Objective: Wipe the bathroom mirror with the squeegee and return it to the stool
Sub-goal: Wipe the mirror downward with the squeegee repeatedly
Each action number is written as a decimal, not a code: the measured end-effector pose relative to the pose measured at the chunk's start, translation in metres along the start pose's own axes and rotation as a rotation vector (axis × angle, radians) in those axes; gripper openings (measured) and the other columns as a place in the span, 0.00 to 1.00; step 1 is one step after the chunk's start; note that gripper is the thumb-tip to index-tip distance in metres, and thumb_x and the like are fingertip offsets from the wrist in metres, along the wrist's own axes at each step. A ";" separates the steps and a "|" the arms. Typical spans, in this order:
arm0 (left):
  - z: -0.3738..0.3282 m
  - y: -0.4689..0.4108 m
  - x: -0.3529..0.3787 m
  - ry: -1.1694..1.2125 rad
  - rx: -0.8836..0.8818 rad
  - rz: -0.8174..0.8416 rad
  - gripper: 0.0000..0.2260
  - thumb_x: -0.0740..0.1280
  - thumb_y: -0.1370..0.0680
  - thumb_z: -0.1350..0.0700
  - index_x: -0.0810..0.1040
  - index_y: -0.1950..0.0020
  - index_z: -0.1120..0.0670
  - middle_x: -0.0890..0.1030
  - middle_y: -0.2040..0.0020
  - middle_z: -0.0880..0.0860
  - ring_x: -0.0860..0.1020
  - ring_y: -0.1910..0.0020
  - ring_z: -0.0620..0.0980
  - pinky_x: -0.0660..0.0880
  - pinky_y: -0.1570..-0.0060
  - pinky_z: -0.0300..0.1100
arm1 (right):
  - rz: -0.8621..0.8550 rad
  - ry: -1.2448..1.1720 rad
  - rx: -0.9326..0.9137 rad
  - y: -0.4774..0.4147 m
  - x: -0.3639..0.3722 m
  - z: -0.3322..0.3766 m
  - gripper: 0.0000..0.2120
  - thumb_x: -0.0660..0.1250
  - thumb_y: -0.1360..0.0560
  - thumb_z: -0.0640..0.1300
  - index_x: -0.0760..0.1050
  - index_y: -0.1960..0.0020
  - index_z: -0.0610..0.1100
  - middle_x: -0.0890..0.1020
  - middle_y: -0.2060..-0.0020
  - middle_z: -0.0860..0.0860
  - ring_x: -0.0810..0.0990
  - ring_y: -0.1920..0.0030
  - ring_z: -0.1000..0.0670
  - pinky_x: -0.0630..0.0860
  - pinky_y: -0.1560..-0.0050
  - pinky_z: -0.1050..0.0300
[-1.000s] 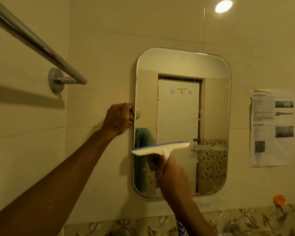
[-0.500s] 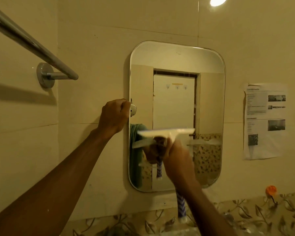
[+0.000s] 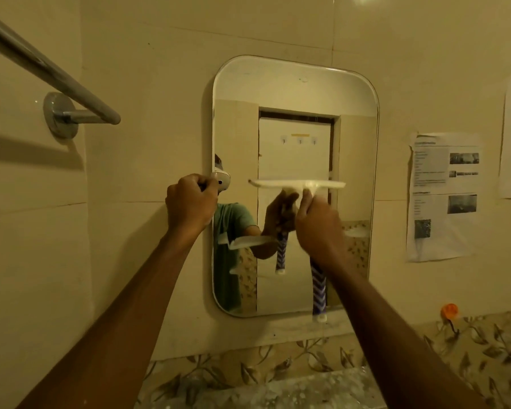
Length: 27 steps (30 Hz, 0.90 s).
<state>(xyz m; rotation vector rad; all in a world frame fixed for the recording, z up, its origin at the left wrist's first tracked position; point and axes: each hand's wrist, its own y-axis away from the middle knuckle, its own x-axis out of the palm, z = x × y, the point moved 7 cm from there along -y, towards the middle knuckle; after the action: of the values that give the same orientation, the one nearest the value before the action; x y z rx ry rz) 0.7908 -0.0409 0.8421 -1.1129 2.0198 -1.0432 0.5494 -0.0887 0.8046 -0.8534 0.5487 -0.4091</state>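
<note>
The mirror (image 3: 295, 93), a tall rounded rectangle, hangs on the cream tiled wall straight ahead. My right hand (image 3: 317, 228) grips the squeegee (image 3: 297, 184) by its blue-and-white patterned handle, which sticks out below my fist. Its white blade lies level against the glass at about mid-height. My left hand (image 3: 191, 202) is closed on the mirror's left edge at the same height. The stool is out of view.
A chrome towel rail (image 3: 50, 72) juts from the left wall at upper left. Printed paper sheets (image 3: 443, 196) are stuck to the wall right of the mirror. An orange hook (image 3: 450, 310) sits lower right, above a leaf-patterned tile band (image 3: 278, 367).
My right hand has carried the squeegee blade upward and to the right across the glass, from the lower part to mid-height. My left hand has stayed on the mirror's left edge.
</note>
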 end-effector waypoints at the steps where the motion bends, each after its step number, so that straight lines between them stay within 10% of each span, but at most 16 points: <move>1: 0.002 0.001 0.000 0.016 -0.013 -0.006 0.18 0.61 0.20 0.47 0.82 0.55 0.59 0.83 0.61 0.56 0.78 0.60 0.52 0.73 0.60 0.44 | 0.013 0.000 0.012 0.021 0.008 -0.013 0.20 0.47 0.16 0.54 0.72 0.56 0.45 0.76 0.71 0.53 0.75 0.77 0.58 0.66 0.79 0.70; 14: 0.001 0.024 0.008 -0.033 -0.113 -0.128 0.20 0.57 0.18 0.46 0.77 0.60 0.59 0.77 0.65 0.54 0.73 0.67 0.49 0.63 0.72 0.35 | -0.003 0.010 0.042 -0.030 -0.055 -0.056 0.20 0.49 0.16 0.52 0.72 0.59 0.46 0.75 0.71 0.51 0.75 0.72 0.54 0.69 0.73 0.63; 21: 0.000 0.035 0.010 -0.097 -0.199 -0.154 0.25 0.52 0.18 0.44 0.79 0.58 0.61 0.75 0.64 0.54 0.72 0.63 0.49 0.66 0.60 0.42 | 0.150 0.029 0.288 0.088 -0.026 -0.144 0.16 0.51 0.17 0.52 0.70 0.56 0.46 0.76 0.69 0.51 0.75 0.70 0.53 0.63 0.74 0.64; 27: 0.000 0.041 0.007 -0.099 -0.246 -0.141 0.27 0.50 0.17 0.44 0.79 0.57 0.62 0.75 0.62 0.54 0.71 0.62 0.49 0.64 0.59 0.41 | 0.071 -0.036 0.111 0.009 -0.065 -0.103 0.19 0.50 0.16 0.52 0.71 0.60 0.47 0.76 0.69 0.50 0.74 0.71 0.54 0.68 0.72 0.61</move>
<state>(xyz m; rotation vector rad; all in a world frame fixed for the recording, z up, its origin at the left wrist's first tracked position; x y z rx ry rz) 0.7712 -0.0334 0.8064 -1.4231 2.0533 -0.8030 0.4370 -0.1089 0.7608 -0.7312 0.5165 -0.3555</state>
